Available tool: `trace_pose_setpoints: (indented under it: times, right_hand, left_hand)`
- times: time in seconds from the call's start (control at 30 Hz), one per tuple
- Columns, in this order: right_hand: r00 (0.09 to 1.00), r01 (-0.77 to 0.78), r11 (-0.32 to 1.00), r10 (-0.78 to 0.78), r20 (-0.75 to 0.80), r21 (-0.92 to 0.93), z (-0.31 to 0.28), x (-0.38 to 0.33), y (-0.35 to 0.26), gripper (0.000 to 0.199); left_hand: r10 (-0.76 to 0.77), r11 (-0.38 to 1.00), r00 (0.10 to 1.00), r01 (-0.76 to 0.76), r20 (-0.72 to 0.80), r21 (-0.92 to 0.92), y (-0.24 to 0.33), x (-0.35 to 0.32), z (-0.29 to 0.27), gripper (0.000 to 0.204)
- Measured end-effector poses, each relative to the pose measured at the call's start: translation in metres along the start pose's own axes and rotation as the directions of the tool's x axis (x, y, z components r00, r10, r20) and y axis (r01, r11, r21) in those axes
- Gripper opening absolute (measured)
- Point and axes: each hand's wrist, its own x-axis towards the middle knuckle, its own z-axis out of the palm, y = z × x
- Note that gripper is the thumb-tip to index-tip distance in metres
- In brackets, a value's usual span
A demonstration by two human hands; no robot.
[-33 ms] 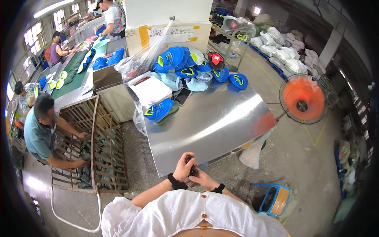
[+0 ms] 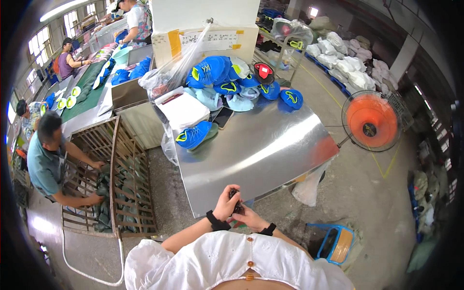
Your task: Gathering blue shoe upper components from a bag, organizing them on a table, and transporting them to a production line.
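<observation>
In front of my chest, at the near edge of the metal-topped table, a small dark, shiny object is held between my hands. My left hand is closed around its upper part. My right hand is closed at its lower end, the fingers partly hidden. What kind of thing it is I cannot make out. Farther back on the table lie a heap of blue shoe uppers, several light blue pieces, a stack of white paper, a phone and a single blue shoe upper.
On the left, a person reaches into a slatted metal cage cart of dark green shoe-shaped pieces. Beyond runs a green conveyor with people beside it. An orange fan stands at right, a blue-framed stool at near right.
</observation>
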Motion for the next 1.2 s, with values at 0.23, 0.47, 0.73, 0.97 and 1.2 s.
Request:
trace_pose_setpoints:
  times: [0.23,0.47,0.73,0.97,1.2]
  right_hand:
    - [0.997,-0.074,0.899,0.076,0.014,0.431,-0.056,0.045,0.004,0.026]
    - [0.999,-0.053,0.835,0.039,0.037,0.547,-0.086,0.071,-0.03,0.031]
    - [0.983,-0.176,0.98,0.179,-0.027,0.095,-0.121,0.094,-0.074,0.023]
    - [0.958,-0.194,0.956,0.233,-0.166,0.222,-0.144,0.113,-0.078,0.009]
    - [0.969,-0.178,0.837,0.057,0.242,0.517,-0.149,0.157,-0.107,0.032]
  left_hand:
    - [0.079,0.887,0.973,-0.167,0.215,0.431,0.01,0.055,-0.006,0.015]
    - [0.008,0.901,0.963,-0.124,0.269,0.416,-0.006,0.096,-0.013,0.01]
    - [-0.04,0.925,0.988,-0.018,0.146,0.379,-0.001,0.133,0.013,0.023]
    - [-0.072,0.864,0.981,-0.03,0.183,0.502,-0.003,0.163,0.015,0.024]
    - [0.259,0.333,0.878,-0.473,0.403,0.815,0.048,0.187,-0.014,0.036]
